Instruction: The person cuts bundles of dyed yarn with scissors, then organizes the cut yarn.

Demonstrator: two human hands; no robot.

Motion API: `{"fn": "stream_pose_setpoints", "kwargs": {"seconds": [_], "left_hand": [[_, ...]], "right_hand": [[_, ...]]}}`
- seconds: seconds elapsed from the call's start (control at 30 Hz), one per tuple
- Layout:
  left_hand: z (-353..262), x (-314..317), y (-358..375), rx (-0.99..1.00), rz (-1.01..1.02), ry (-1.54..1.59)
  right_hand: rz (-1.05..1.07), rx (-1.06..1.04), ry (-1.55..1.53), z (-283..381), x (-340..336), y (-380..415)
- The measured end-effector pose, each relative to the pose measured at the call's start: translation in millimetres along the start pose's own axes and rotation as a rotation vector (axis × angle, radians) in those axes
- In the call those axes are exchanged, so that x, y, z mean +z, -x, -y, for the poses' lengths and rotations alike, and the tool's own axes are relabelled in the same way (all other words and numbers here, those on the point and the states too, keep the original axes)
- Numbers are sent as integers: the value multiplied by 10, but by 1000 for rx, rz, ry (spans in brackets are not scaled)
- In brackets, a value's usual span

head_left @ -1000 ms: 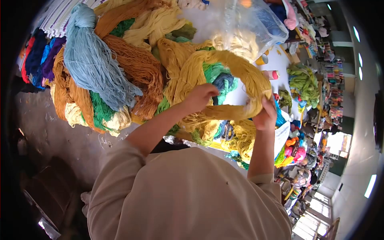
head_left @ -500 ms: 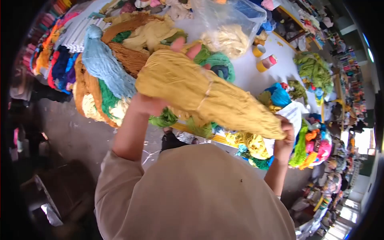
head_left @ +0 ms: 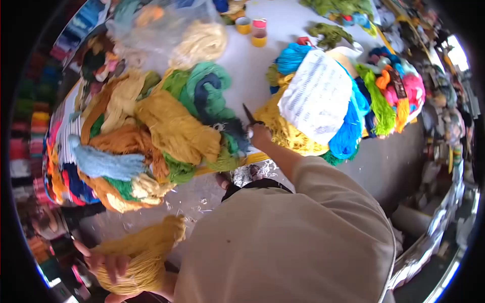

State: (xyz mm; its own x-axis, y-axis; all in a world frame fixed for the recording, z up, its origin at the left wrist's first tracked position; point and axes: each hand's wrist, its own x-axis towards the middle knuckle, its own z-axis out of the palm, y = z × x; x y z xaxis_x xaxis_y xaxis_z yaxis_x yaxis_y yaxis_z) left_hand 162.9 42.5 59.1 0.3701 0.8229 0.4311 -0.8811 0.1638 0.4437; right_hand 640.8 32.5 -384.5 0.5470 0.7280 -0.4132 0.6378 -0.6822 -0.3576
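My left hand [head_left: 111, 267], at the lower left and away from the table, has its fingers around a mustard-yellow yarn skein [head_left: 139, 252], whose far end hangs loose. At the table's front edge, my right hand [head_left: 260, 136] is closed on a dark pointed tool [head_left: 248, 114]; its tip points away from me and its handle is hidden in the fingers. Yellow yarn [head_left: 288, 131] lies just right of that hand, partly beneath a white printed sheet [head_left: 318, 96]. To its left are a dark green skein [head_left: 233, 134] and another mustard skein [head_left: 177, 126].
The white table [head_left: 252, 63] bears several yarn heaps, including a light blue skein [head_left: 108, 161] and a bright blue one [head_left: 346, 134]. Cream yarn [head_left: 202, 43] lies by a clear plastic bag [head_left: 161, 25]. Two small yellow containers [head_left: 243, 26] stand farther back. Scraps litter the floor.
The yellow skein stretched between both hands has moved to the lower left in my left hand. My right hand has let go of it and now holds the dark tool. The view has shifted right.
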Motion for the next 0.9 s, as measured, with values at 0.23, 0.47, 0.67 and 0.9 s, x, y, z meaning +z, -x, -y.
{"fn": "stream_pose_setpoints", "kwargs": {"seconds": [0.23,0.47,0.67,0.9], "left_hand": [[815,318,282,230,-292,-98],[743,-76,479,107,-362,-176],[956,-347,477,11,-453,-127],[1420,-247,193,-139,-347,-95]], "right_hand": [[-108,138,43,217,-63,94],[-40,73,-87,-35,-137,-10],[163,-75,-609,-314,-554,463],[143,-311,-1010,-196,-1064,1372]]}}
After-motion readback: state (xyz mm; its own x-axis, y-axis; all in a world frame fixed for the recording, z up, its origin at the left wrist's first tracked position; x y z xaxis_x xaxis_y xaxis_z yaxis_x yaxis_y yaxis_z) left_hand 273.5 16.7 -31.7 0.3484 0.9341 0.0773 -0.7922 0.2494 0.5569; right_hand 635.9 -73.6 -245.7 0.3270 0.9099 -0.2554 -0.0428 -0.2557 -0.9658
